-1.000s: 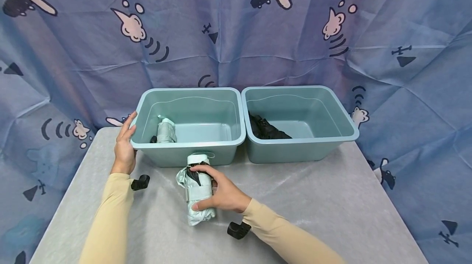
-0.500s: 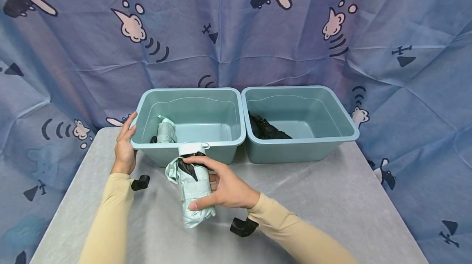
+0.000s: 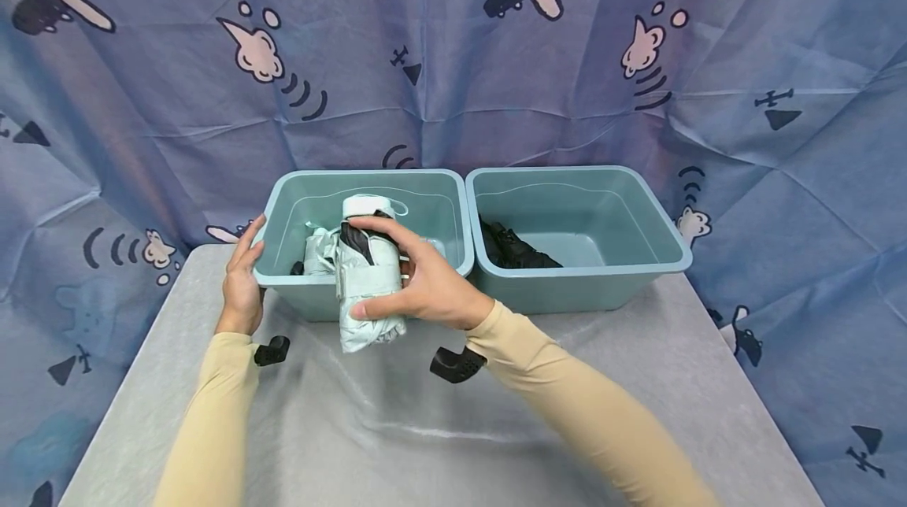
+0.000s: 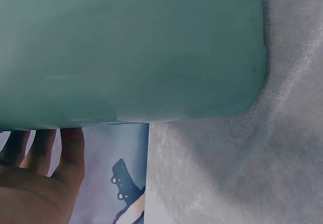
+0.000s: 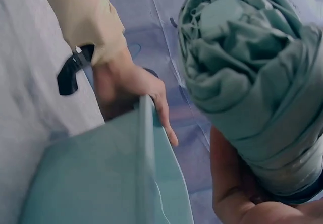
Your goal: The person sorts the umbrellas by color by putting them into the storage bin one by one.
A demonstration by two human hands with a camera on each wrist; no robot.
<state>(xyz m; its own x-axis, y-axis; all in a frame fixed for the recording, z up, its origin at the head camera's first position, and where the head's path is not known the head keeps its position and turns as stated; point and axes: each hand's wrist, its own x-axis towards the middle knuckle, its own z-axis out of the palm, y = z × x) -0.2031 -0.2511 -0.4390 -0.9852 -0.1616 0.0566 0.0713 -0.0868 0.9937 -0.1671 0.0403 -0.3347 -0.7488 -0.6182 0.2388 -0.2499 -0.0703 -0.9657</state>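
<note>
My right hand [image 3: 425,279] grips a folded mint-green umbrella [image 3: 368,279] with a black patch near its white-ended handle. It holds the umbrella up over the front rim of the left bin [image 3: 383,298], handle end pointing into the bin. In the right wrist view the gathered cloth end of the umbrella [image 5: 237,67] looms close, fingers [image 5: 227,178] round its side. My left hand [image 3: 242,286] rests against the left end of that bin, fingers fairly straight along the outside. Another mint-green folded umbrella [image 3: 320,249] lies inside the left bin, partly hidden by the front wall.
A matching green bin [image 3: 560,290] stands right beside the left one, with black folded things [image 3: 520,249] in its left part. Both are on a grey cloth-covered table [image 3: 340,428]. A blue patterned curtain [image 3: 453,58] hangs behind and at the sides.
My right hand has lifted the umbrella off the table and carried it forward and up, from in front of the left bin to over its front rim. My left hand has stayed put.
</note>
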